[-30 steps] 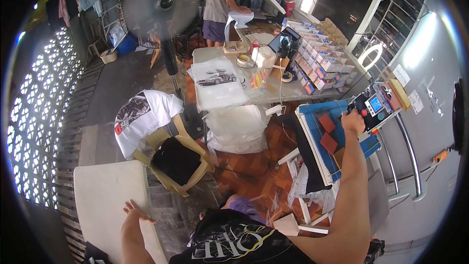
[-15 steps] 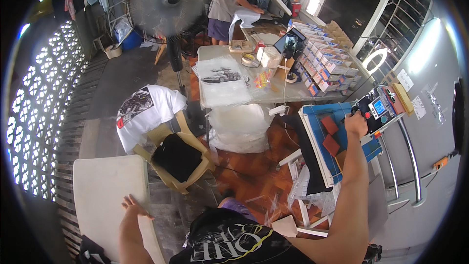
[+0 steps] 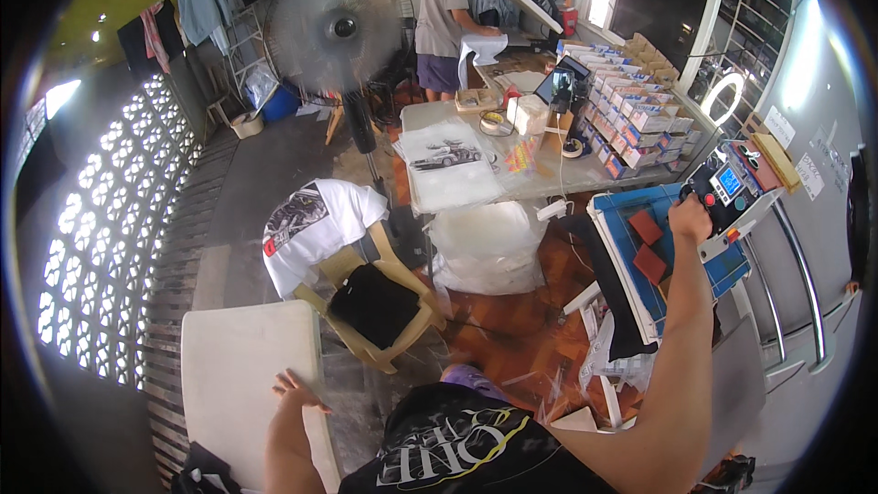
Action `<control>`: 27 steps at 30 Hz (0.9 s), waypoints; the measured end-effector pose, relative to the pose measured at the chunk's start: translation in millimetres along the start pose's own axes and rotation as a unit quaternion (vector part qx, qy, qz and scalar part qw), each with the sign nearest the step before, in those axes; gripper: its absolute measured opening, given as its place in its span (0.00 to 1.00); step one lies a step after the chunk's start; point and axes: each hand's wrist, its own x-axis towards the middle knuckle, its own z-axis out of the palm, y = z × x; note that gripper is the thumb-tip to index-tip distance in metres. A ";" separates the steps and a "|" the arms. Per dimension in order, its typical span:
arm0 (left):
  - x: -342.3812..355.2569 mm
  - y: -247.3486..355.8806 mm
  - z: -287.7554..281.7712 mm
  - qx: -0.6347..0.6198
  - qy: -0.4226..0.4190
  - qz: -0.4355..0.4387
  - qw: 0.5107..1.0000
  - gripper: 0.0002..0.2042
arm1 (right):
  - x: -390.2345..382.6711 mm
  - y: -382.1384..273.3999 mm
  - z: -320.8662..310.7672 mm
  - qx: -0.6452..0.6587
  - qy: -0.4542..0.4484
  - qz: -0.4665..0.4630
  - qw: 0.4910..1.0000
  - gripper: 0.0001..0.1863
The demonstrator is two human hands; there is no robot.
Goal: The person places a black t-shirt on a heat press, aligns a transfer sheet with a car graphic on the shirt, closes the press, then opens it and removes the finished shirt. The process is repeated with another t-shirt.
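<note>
My right hand point(image 3: 690, 218) is closed around a black handle at the front of a heat press's control box point(image 3: 729, 185), which has a lit blue screen and red and green buttons. Beneath it lies the press's blue top plate point(image 3: 624, 209) with reddish-brown pads point(image 3: 647, 227) on it. Black fabric point(image 3: 615, 297) hangs out along the press's left side. Far to the left, my left hand point(image 3: 296, 391) rests with fingers spread on the white tabletop point(image 3: 242, 357), holding nothing.
A beige chair point(image 3: 422, 297) holds folded black cloth point(image 3: 375, 305), with a printed white shirt point(image 3: 315, 229) over its back. Behind stand a fan point(image 3: 340, 29) and a table point(image 3: 512, 185) with a printed sheet point(image 3: 448, 160) and stacked boxes point(image 3: 631, 119). A co-worker point(image 3: 441, 23) handles white cloth farther back.
The whole view has swung a little to the left, so everything sits farther right in the picture. Both hands keep their places, on the handle and on the white tabletop.
</note>
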 end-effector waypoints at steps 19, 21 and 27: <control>-3.4 2.4 -16.4 0.032 -0.035 0.022 0.999 0.80 | 0.5 -5.7 -5.9 -0.046 -0.014 0.011 0.999 0.16; -8.1 3.5 -19.6 0.009 -0.028 -0.001 1.000 0.79 | 0.8 -5.4 -4.5 -0.043 -0.031 0.018 0.998 0.16; -18.4 7.7 -20.9 -0.014 -0.018 -0.031 0.999 0.77 | 2.2 -3.9 0.5 -0.040 -0.040 0.021 0.998 0.18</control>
